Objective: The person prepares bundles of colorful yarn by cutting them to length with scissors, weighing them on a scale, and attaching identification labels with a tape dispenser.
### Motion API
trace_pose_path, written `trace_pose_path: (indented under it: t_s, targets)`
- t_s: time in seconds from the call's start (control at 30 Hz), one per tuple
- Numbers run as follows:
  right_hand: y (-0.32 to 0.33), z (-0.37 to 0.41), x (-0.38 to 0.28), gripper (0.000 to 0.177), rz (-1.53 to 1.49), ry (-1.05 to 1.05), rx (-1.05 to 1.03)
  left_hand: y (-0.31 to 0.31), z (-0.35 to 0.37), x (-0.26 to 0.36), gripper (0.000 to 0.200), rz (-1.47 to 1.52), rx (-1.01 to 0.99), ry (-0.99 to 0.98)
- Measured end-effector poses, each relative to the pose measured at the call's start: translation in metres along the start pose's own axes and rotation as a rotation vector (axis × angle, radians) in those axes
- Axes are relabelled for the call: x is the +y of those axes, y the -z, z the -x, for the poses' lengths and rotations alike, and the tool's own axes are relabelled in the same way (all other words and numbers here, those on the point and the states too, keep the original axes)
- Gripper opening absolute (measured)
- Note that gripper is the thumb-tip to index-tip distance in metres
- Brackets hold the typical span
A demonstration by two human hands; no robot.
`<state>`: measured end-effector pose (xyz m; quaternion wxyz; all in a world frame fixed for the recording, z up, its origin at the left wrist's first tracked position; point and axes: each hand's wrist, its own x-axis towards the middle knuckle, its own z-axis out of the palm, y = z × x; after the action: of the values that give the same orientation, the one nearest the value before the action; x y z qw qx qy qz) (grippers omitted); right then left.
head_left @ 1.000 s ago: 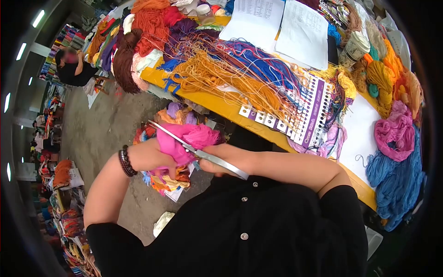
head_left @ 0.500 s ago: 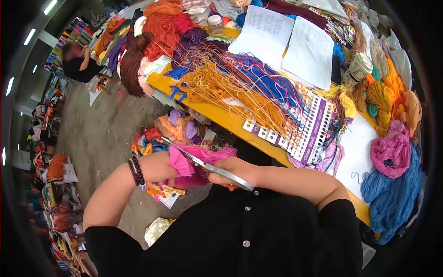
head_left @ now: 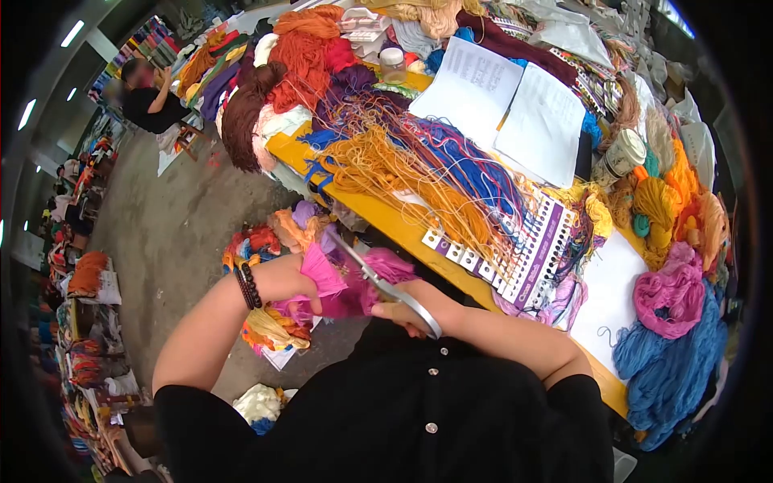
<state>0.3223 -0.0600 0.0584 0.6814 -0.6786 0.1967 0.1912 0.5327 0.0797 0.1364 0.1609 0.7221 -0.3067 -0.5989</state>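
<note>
My left hand (head_left: 296, 283), with dark beaded bracelets at the wrist, grips a bundle of magenta thread (head_left: 324, 274) in front of my body. The bundle fans out above the fingers, and more of it spreads between my two hands. In my right hand (head_left: 403, 310) is a pair of large metal scissors (head_left: 369, 273), its blades pointing up and left across the thread. The curved handle loops back beside the right wrist. Some fingers of the right hand are hidden behind the handle and thread.
A yellow-edged table (head_left: 378, 211) carries orange and blue threads (head_left: 394, 169), a punched thread card (head_left: 541, 251), paper sheets (head_left: 538, 121) and a cup (head_left: 620, 157). Blue yarn (head_left: 672, 362) hangs at right. Colourful skeins (head_left: 270, 328) lie below my hands. A person (head_left: 149, 105) sits far left.
The scissors have swung steeper, their tips shifting right and up over the magenta thread. My left hand has moved slightly right, and the view has shifted a little.
</note>
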Motion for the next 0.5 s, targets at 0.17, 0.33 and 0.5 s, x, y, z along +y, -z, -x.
trace_pose_path:
  t_s: [0.17,0.33,0.5]
  targets:
    - [0.026,0.039,0.003,0.045,-0.068,0.088,0.347,0.012,-0.01,-0.024,0.01,0.235,0.092,-0.27]
    - [0.106,0.122,0.098,0.045,0.095,0.136,1.303,0.055,0.046,-0.014,0.014,0.894,0.5,-0.597]
    - [0.139,0.233,0.194,0.054,0.621,-0.627,1.599,0.094,0.087,-0.011,0.027,1.16,0.563,-0.965]
